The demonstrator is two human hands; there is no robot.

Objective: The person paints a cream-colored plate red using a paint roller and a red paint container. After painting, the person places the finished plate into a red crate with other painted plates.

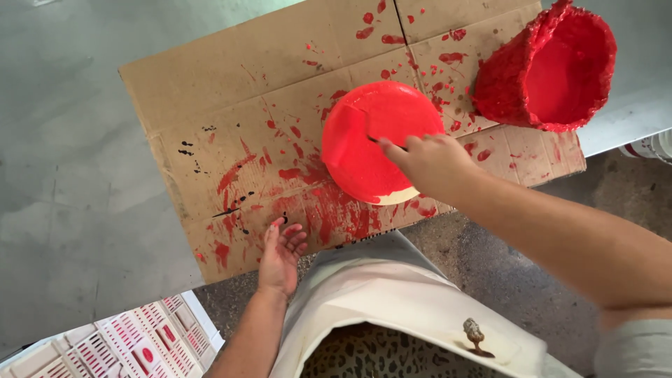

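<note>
A round red-painted dish (374, 136) lies on a flattened cardboard sheet (210, 91) spattered with red paint. My right hand (430, 164) rests over the dish's lower right rim and grips a thin dark brush handle (381, 142) that points onto the wet red surface; a small strip of the rim near my fingers is still pale. My left hand (281, 255) rests flat with fingers spread on the cardboard's near edge, its fingertips smeared red.
A rough red-coated bucket-shaped pot (553, 66) lies on its side at the cardboard's far right corner. A white slotted plastic crate (133, 339) stands at the lower left. Grey concrete floor (63, 175) surrounds the cardboard. My pale apron (392, 294) hangs below.
</note>
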